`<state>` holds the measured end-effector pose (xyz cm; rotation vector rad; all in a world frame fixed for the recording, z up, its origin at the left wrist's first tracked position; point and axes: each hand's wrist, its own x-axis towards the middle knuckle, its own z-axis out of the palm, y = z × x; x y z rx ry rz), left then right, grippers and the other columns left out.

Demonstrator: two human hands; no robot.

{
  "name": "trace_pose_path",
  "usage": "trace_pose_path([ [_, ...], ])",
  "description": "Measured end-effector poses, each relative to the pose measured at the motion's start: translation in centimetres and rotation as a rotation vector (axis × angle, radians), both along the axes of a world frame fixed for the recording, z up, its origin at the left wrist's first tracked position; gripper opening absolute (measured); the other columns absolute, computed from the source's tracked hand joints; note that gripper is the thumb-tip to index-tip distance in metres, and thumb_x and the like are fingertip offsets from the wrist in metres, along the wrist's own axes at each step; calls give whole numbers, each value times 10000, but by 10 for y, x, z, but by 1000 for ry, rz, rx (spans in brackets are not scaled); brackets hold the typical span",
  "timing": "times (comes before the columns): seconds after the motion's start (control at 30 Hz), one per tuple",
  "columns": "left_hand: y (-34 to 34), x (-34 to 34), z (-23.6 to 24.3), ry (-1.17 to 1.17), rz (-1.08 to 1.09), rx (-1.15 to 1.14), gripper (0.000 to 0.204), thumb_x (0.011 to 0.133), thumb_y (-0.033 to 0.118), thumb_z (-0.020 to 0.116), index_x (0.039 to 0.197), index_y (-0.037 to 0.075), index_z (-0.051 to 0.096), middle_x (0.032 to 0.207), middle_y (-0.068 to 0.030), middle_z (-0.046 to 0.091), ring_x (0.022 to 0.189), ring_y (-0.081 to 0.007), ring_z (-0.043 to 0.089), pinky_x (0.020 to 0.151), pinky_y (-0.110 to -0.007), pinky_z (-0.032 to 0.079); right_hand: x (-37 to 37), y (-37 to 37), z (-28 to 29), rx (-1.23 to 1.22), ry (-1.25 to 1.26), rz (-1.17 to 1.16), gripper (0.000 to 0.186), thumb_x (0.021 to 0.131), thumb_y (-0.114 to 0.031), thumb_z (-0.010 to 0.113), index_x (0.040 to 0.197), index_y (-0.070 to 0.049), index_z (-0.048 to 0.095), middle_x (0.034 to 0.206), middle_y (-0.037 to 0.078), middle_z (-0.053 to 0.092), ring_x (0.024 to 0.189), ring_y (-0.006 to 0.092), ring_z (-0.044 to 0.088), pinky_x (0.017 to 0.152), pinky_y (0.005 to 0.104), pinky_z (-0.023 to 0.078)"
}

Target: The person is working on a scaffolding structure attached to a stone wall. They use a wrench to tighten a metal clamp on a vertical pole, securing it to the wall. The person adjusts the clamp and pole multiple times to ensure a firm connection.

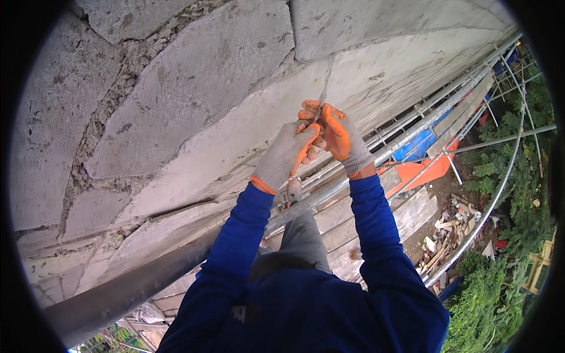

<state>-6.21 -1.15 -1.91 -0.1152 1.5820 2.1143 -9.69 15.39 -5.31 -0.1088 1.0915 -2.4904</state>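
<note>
Both hands meet in front of a pale stone wall, in grey knit gloves with orange-coated fingers. My left hand is closed, its thumb and fingers drawn together beside the right. Curled and pinching, my right hand is at a thin dark grey strip between the gloves. The strip points up toward a narrow vertical joint in the wall; whether it touches the joint I cannot tell. A slim orange-brown piece shows just under my left hand, and its kind is unclear. Fingers hide most of what is held.
A thick metal pipe runs along the wall below my arms. Scaffold planks lie beneath me. To the right are a curved scaffold tube, orange sheeting, blue sheeting, rubble lower down, and green plants.
</note>
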Motion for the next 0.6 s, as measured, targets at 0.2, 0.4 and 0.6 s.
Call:
trace_pose_path([
  [0.2, 6, -3, -22, -141, 119, 250, 212, 1002, 219, 576, 1088, 28, 611, 884, -52, 670, 636, -65, 571, 501, -207, 443, -7, -7, -21, 175, 8, -59, 279, 1003, -228, 612, 1099, 30, 657, 1004, 108, 711, 855, 147, 682, 684, 234, 552],
  [0.4, 17, 3, -5, 325, 19, -746, 280, 1011, 268, 564, 987, -4, 627, 836, -75, 671, 605, -124, 617, 516, -271, 479, -6, -8, 1, 308, 76, -10, 315, 1013, -240, 588, 1144, 45, 614, 1083, 124, 698, 857, 150, 685, 713, 241, 569],
  [0.6, 13, -5, -7, 498, -60, -866, 356, 1019, 266, 528, 1094, -74, 598, 870, -146, 681, 620, -244, 646, 589, -369, 516, -27, 1, -37, 112, -61, -4, 421, 1019, -269, 571, 1298, 46, 561, 1170, 164, 677, 997, 180, 668, 785, 292, 550],
])
